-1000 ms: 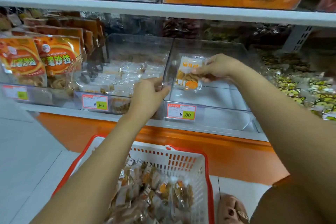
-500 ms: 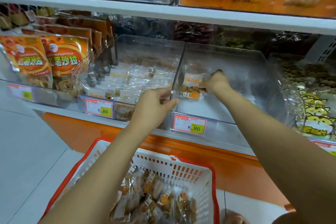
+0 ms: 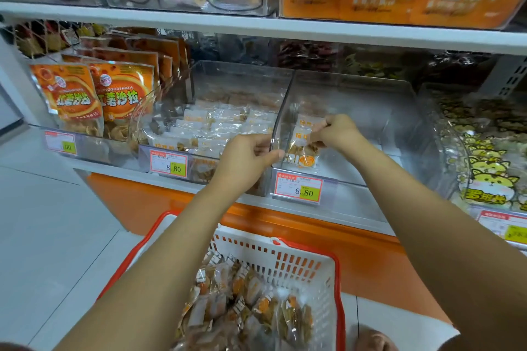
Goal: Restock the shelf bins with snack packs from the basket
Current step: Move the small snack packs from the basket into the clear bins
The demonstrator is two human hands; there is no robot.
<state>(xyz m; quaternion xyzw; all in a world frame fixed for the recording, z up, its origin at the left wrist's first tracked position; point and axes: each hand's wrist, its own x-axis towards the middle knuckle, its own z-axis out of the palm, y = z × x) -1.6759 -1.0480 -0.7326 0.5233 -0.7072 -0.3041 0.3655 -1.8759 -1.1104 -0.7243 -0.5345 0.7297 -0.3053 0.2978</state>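
My right hand (image 3: 339,132) reaches into the clear right-hand bin (image 3: 399,111) and pinches the top of a snack pack (image 3: 303,148), clear with orange print, held upright near the bin's front left corner. My left hand (image 3: 251,159) grips the front end of the clear divider wall (image 3: 281,122) between the two bins, thumb on the right side. The neighbouring bin (image 3: 242,80) on the left holds several of the same packs. Below, a white basket with a red rim (image 3: 338,273) holds several more snack packs (image 3: 251,302).
Orange standing pouches (image 3: 94,97) fill the bin at far left. Yellow cartoon-cat packs (image 3: 490,168) lie at right. Price tags reading 8.80 (image 3: 298,188) front the bins. An upper shelf (image 3: 256,25) carries jars and orange boxes. An orange base panel (image 3: 370,253) runs below.
My right hand has lowered the snack pack deeper toward the bin's front left corner. My left hand stays on the divider. The view has shifted slightly closer.
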